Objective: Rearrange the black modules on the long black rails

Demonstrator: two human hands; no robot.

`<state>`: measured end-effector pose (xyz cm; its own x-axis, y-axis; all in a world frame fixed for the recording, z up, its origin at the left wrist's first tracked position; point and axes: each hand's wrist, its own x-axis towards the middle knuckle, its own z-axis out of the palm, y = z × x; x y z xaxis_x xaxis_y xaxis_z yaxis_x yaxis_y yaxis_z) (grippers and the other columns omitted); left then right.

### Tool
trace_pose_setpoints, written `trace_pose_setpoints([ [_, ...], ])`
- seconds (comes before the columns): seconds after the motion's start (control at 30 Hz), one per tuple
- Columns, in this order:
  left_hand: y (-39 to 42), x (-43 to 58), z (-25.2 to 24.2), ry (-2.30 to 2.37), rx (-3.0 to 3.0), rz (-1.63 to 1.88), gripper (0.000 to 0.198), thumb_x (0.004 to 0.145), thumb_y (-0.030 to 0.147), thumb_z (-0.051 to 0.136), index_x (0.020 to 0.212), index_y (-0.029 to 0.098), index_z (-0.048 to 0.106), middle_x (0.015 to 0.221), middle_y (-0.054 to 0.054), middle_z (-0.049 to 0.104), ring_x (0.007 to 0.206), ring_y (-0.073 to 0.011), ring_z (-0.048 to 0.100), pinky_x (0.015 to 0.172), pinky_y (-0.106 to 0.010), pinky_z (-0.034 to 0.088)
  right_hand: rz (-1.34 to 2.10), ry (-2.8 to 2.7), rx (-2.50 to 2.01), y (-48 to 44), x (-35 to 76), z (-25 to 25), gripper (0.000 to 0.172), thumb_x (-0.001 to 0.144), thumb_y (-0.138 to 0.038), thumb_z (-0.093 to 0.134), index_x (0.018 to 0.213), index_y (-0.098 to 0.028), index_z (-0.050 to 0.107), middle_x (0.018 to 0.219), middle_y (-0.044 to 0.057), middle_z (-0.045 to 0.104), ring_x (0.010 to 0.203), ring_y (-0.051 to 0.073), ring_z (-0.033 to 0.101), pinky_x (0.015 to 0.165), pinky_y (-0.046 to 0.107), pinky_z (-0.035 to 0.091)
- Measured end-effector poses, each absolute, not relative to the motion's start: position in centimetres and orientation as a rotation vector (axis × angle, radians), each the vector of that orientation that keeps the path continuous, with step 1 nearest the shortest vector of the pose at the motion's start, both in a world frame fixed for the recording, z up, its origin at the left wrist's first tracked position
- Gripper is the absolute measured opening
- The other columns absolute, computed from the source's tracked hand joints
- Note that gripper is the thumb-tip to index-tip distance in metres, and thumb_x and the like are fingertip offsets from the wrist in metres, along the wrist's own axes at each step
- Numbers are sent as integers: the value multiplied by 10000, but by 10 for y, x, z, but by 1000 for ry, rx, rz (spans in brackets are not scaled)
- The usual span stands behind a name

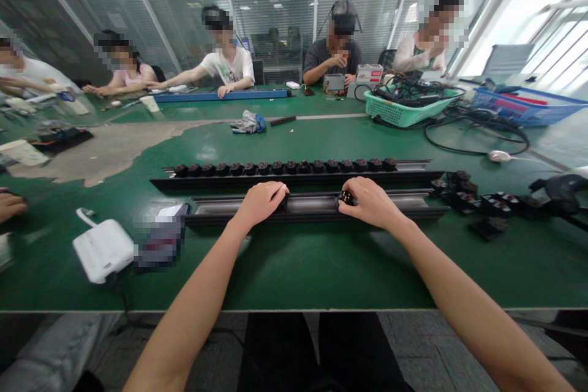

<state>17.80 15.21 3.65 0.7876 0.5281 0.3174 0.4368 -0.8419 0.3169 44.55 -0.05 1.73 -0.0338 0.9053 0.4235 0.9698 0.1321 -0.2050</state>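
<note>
A long black rail with a silvery inner channel (312, 203) lies across the table in front of me. At its right part, my right hand (370, 203) pinches a small black socket module (346, 197) with several light contacts, held at the channel. My left hand (261, 203) is curled over the same rail further left, fingers down on a dark piece that they mostly hide. Behind runs a second black rail (294, 182), parallel to the first, with a row of several black socket modules (291, 167) along its channel.
More black modules (462, 187) lie loose at the right. Left stand a white device (103, 248) and a dark pouch (160, 239). Further back are grey gloves (248, 122), a green basket (399, 111) of cables and a blue basket (528, 107). Several people sit across the table.
</note>
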Motion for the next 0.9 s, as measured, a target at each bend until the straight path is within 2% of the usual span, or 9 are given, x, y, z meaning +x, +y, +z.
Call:
trace_pose_setpoints([
  [0.6, 153, 178, 34, 760, 2752, 588, 369, 1008, 317, 354, 946, 223, 705, 1034, -33, 761, 991, -218, 693, 886, -321, 490, -232, -2002, -1850, -2, 450, 21, 161, 851, -367, 565, 866, -211, 528, 845, 83, 643, 849, 261, 576, 825, 393, 393],
  [0.8, 153, 178, 34, 762, 2764, 576, 367, 1008, 307, 356, 948, 209, 704, 1030, -42, 758, 982, -220, 693, 881, -324, 487, -213, -2023, -1899, -5, 447, 28, 340, 945, -537, 489, 886, -205, 532, 826, 76, 661, 817, 243, 605, 826, 369, 394],
  [0.9, 153, 177, 34, 758, 2771, 576, 367, 1008, 303, 353, 948, 209, 702, 1029, -41, 757, 981, -218, 692, 879, -321, 486, -230, -2003, -1969, -5, 443, 27, 375, 959, -564, 468, 916, -198, 532, 790, 72, 659, 771, 241, 606, 787, 351, 396],
])
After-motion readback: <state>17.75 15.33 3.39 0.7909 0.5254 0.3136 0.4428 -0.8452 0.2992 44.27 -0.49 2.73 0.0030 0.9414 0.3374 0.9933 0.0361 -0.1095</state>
